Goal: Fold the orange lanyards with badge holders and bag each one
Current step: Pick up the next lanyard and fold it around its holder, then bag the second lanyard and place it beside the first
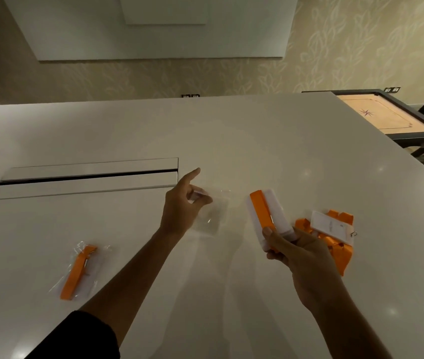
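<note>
Folded orange lanyard with its white badge holder (268, 218) sits in my right grip (299, 251), fingers curled; my left grip (185, 206) pinches a clear plastic bag (211, 213) above the white table (257, 141).

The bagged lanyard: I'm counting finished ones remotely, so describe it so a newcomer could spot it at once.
Start at the large white table and go to its near left area, left of the person's left forearm. There the bagged lanyard lies flat and alone, untouched. Unlike the folded lanyard gripped in the right hand or the loose orange pile at right, it is sealed inside clear plastic.
</note>
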A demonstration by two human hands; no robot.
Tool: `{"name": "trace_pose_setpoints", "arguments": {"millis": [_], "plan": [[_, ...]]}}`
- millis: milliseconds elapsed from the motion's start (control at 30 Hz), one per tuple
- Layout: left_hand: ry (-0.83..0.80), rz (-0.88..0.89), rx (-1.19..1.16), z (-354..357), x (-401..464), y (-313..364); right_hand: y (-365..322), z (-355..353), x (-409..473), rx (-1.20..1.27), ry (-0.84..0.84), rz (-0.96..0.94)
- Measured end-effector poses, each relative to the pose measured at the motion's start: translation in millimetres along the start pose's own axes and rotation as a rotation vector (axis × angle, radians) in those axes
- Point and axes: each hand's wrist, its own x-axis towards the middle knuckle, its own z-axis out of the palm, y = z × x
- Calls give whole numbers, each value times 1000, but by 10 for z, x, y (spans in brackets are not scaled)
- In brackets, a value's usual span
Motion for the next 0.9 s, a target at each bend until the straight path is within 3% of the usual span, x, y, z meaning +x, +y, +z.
{"name": "trace_pose_setpoints", "arguments": {"millis": [367,900], "plan": [[-111,86,-128,-751,-309,554,-456,67,-126,-317,-32,-305],[-321,128,-61,-1268,-434,655,-746,378,-213,-718,-215,-579]]}}
